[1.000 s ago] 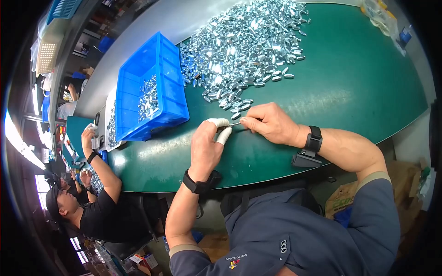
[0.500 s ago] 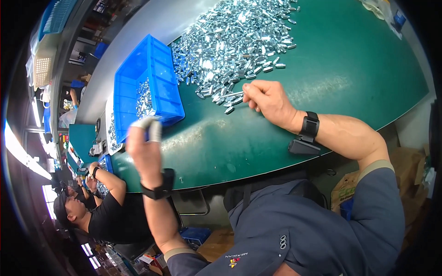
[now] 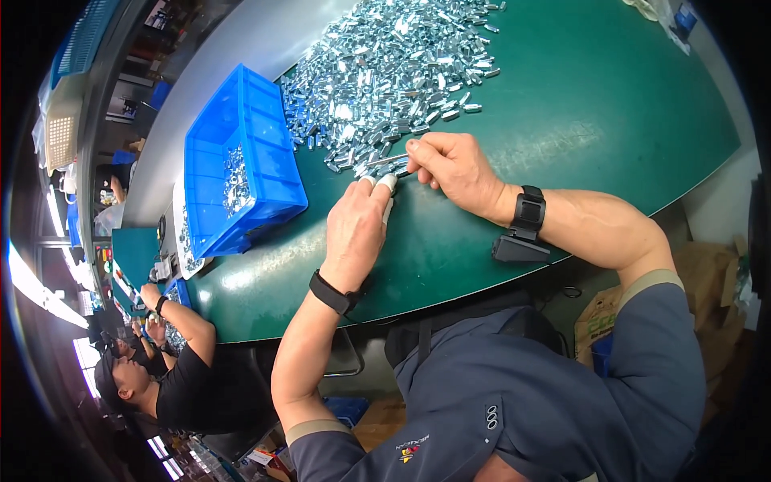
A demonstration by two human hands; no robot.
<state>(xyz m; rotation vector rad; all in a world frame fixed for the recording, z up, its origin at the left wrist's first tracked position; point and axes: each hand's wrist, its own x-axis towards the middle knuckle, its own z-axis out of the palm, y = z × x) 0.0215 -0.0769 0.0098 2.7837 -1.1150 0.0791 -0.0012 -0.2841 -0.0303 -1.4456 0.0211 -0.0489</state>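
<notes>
A heap of small silvery metal sleeves [image 3: 393,72] is spread over the green table [image 3: 562,136]. My left hand [image 3: 355,229], white covers on some fingertips, reaches to the heap's near edge with its fingers stretched out. The fingertips touch or nearly touch the sleeves there; whether one is between finger and thumb is hidden. Close on its right, my right hand [image 3: 458,173] is closed around a thin metal rod [image 3: 389,160], which points left over the nearest sleeves. A blue plastic bin [image 3: 277,161] left of the heap has more small metal pieces inside.
Behind the bin's left side shows a white tray [image 3: 183,229] with metal pieces. Farther left, a person in black [image 3: 201,386] sits at the same table, hands near another blue bin [image 3: 178,291]. Cardboard boxes [image 3: 707,281] stand below the table at right.
My left hand has moved right, from beside the blue bin to the heap's near edge by my right hand. My right hand keeps the rod. The view has shifted slightly.
</notes>
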